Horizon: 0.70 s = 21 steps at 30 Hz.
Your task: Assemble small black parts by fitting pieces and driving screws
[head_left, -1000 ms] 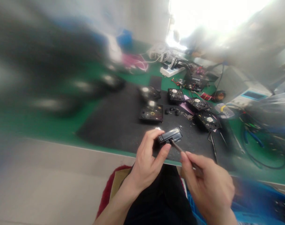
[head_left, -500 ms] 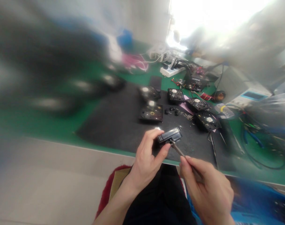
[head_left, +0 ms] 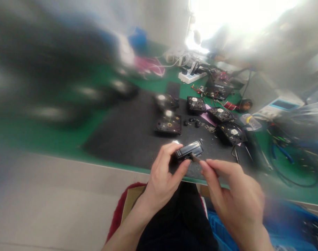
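Note:
My left hand (head_left: 162,167) grips a small black plastic housing (head_left: 190,150) between thumb and fingers, held above the front edge of the mat. The housing is tilted, with its glossy long side facing up. My right hand (head_left: 233,193) is closed on a slim metal tool (head_left: 195,159), perhaps tweezers. The tool's tip meets the lower side of the housing, near my left thumb. Most of its shaft is hidden by my right fingers. Beyond the housing, a square black unit with a white round part (head_left: 168,124) lies on the black mat (head_left: 127,132).
Several similar black units (head_left: 233,133) lie at the right of the mat. Small black parts (head_left: 192,120) and scattered screws or pins (head_left: 209,129) lie between. Behind are a power strip (head_left: 191,76) and a boxed instrument (head_left: 279,101). Blue-handled pliers (head_left: 281,153) and cables lie right.
My right fingers have slid up along the tool towards the housing, so less of its shaft shows. My left hand and the housing have hardly moved.

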Motion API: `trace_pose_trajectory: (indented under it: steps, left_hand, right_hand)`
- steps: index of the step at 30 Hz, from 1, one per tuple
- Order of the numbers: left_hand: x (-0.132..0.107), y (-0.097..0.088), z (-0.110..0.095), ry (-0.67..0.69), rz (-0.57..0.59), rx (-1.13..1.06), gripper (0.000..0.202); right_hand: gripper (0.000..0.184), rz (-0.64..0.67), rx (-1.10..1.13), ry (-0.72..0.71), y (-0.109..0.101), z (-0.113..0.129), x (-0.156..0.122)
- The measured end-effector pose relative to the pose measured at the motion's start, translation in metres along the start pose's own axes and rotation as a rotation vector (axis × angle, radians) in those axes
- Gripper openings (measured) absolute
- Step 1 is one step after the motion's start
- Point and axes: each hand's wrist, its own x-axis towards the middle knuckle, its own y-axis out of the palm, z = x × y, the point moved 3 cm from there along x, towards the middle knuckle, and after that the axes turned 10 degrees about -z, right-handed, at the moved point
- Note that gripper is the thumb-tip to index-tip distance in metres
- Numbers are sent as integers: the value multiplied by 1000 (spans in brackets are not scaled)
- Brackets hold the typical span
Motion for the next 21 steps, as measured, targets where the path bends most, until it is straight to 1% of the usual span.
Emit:
trace_pose_trajectory:
  steps: [4, 6, 9, 13, 15, 17, 21]
  left_hand:
    - [-1, 0, 0, 4, -14, -7, 38]
    - [-1, 0, 1, -4, -14, -6, 38]
    - [0, 0, 0, -14, -4, 3, 37]
    - [0, -1, 1, -4, 9, -12, 38]
    - [0, -1, 2, 4, 9, -14, 38]
    - [0, -1, 2, 5, 3, -9, 38]
    - [0, 0, 2, -2, 1, -6, 37]
  right_hand:
    - [9, 75, 18, -10, 2, 2, 6]
    - [8, 76, 16, -20, 1, 3, 5]
    - [9, 45, 2, 0, -1, 2, -9]
    - [17, 57, -19, 43, 0, -1, -35]
    - [16, 61, -19, 40, 0, -1, -42]
    - [14, 62, -11, 40, -1, 0, -42]
    - [10, 50, -4, 54, -5, 0, -34]
